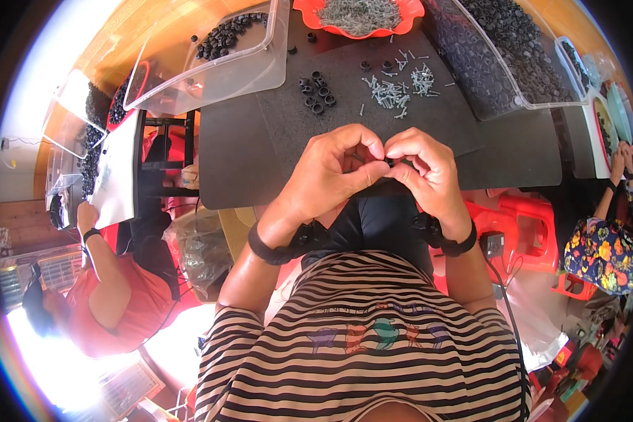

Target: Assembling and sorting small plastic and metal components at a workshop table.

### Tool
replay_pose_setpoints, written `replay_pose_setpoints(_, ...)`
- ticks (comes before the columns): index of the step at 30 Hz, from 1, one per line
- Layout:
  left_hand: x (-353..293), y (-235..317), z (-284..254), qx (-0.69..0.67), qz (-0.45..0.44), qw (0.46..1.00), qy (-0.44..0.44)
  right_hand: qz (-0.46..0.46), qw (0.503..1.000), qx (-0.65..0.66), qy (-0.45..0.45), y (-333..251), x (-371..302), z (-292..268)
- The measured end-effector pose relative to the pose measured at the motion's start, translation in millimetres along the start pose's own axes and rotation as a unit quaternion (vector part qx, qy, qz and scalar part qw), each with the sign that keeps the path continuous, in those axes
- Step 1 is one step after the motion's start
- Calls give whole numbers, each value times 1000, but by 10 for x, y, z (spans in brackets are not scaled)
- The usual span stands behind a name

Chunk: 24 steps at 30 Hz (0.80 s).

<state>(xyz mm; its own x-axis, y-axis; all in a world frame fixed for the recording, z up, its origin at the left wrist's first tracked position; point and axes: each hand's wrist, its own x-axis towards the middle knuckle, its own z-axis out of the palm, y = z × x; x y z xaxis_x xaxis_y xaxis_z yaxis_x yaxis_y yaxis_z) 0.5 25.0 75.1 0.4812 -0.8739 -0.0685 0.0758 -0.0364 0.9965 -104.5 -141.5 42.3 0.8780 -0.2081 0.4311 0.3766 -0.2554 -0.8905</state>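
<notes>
- Where the two forearms rise from the lower edge, a striped shirt [359, 359] fills the near field, and each wrist wears a black band.
- The left hand [330, 172] and the right hand [425, 169] meet fingertip to fingertip over the near edge of the worktop [239, 151], fingers curled inward.
- Both hands pinch one small black part [389, 162] between them; it is mostly hidden by the fingers, so its shape cannot be told.
- Just beyond the hands a dark mat [344, 119] lies on the worktop.
- On the mat a small cluster of black rings [316, 95] sits to the left, and a loose heap of silver screws [397, 90] lies to the right, the two well apart.
- Farther back a clear tub [260, 60] on the left holds a few more black pieces in its far corner.
- A second clear bin [499, 56] on the right is packed with black parts.
- Between them, at the far edge, a red tray [309, 14] carries a pile of screws.
- Red stools [527, 225] stand under the worktop on the right.
- Other people sit at the left and right edges, each at their own work.
</notes>
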Motion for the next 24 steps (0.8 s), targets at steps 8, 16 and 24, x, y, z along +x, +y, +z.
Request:
replay_pose_setpoints(8,-36,-45,29,-129,5,992,-13,-143,983,-114,6,-125,74,32)
replay_pose_setpoints(16,-35,-97,28,-109,10,994,-4,-130,983,-124,43,-107,29,134)
replay_pose_setpoints(24,-41,-148,5,-115,8,993,-12,-133,983,-122,36,-86,18,136)
